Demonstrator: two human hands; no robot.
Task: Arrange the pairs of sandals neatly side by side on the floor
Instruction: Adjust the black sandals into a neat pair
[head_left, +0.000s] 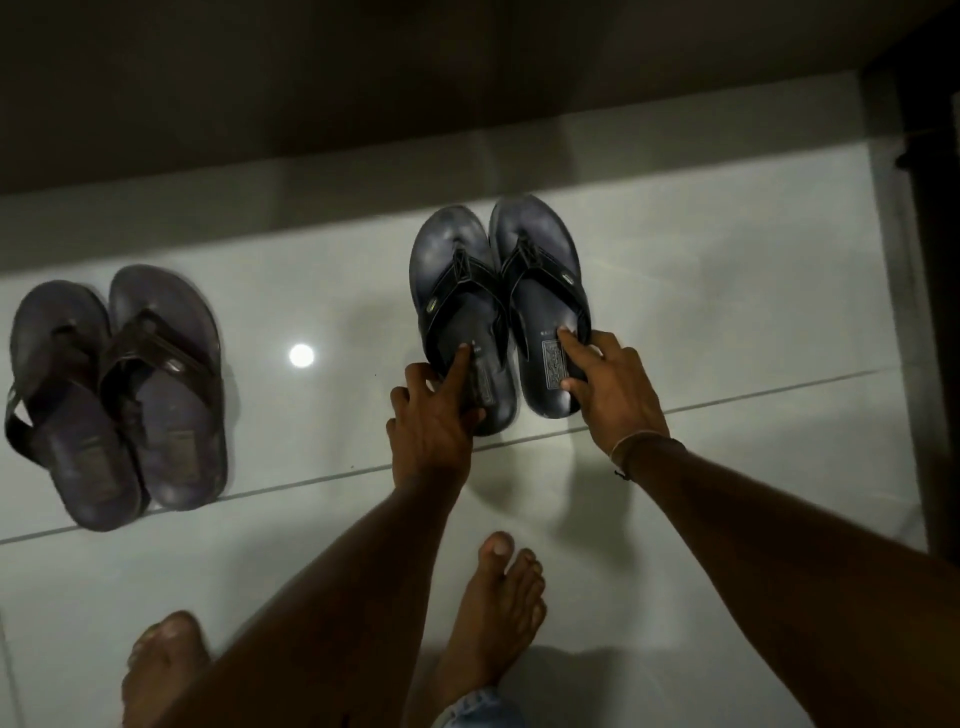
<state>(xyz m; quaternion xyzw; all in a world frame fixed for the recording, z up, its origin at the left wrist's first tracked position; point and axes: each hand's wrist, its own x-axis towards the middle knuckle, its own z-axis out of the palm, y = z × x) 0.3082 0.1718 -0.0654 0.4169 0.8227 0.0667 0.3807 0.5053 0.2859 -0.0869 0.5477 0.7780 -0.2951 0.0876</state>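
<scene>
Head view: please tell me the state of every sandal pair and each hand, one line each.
Black sandal pair: on floor, side by side, touching at the straps.
Brown sandal pair: on floor, untouched, straps overlapping.
Left hand: gripping left black sandal's heel.
Right hand: gripping right black sandal's heel.

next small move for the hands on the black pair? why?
Probably nudge the left black sandal forward until its toe and heel line up with the right black sandal, then let go. The left hand and right hand each grip one heel; the left one sits slightly nearer the person. The brown pair already lies together.
</scene>
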